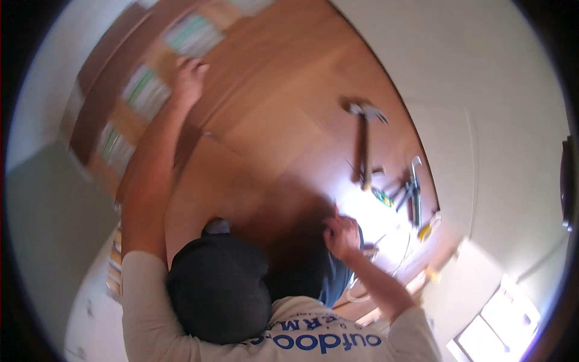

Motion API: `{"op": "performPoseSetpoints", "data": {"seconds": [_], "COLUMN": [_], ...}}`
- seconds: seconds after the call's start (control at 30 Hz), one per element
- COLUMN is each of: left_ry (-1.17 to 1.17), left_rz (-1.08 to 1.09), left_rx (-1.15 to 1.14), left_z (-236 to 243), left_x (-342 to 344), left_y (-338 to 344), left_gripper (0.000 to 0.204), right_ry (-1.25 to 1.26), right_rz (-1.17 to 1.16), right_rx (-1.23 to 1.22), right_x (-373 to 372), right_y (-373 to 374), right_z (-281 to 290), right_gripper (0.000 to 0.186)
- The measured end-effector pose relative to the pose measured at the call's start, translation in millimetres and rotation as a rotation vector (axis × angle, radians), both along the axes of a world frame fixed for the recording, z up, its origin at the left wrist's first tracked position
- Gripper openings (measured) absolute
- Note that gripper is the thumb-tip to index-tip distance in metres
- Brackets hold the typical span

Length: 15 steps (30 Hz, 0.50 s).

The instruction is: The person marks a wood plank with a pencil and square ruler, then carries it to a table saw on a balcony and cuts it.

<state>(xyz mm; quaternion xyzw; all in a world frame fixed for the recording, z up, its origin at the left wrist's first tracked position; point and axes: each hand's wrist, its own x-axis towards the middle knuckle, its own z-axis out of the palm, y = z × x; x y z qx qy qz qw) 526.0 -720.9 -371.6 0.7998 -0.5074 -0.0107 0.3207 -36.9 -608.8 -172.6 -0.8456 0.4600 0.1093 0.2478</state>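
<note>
Reaching far out, your left hand (190,75) rests on a blurred row of green-and-white packages (145,90) along the wooden floor's (271,102) left edge; whether its fingers are apart, you cannot tell. Your right hand (341,235) is curled near your knee, its fingers together. A hammer (363,142) lies well apart, beside pliers (410,193).

Left arm stretched long and nearly straight, bare forearm running up from a pale short sleeve, left hand (190,77) blurred at its end, fingers loosely curled. Right arm bent at the elbow, forearm angling up and inward, right hand (341,234) closed in a loose fist, knuckles up, well apart from the other
</note>
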Motion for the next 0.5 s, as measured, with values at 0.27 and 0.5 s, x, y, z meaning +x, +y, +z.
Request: {"op": "performPoseSetpoints", "data": {"seconds": [0.27, 0.5], "left_ry": [-0.025, -0.080], "left_rz": [-0.025, 0.149], "left_rx": [0.315, 0.899], "left_z": [56, 82], "left_x": [-36, -39], "left_y": [71, 352], "left_gripper": [0.060, 0.060], "right_ry": [-0.128, -0.249], "right_rz": [-0.116, -0.093], "right_rx": [-0.069, -0.082], "right_x": [-50, -64], "right_y": [19, 21], "right_z": [8, 14], "right_gripper": [0.019, 0.023]}}
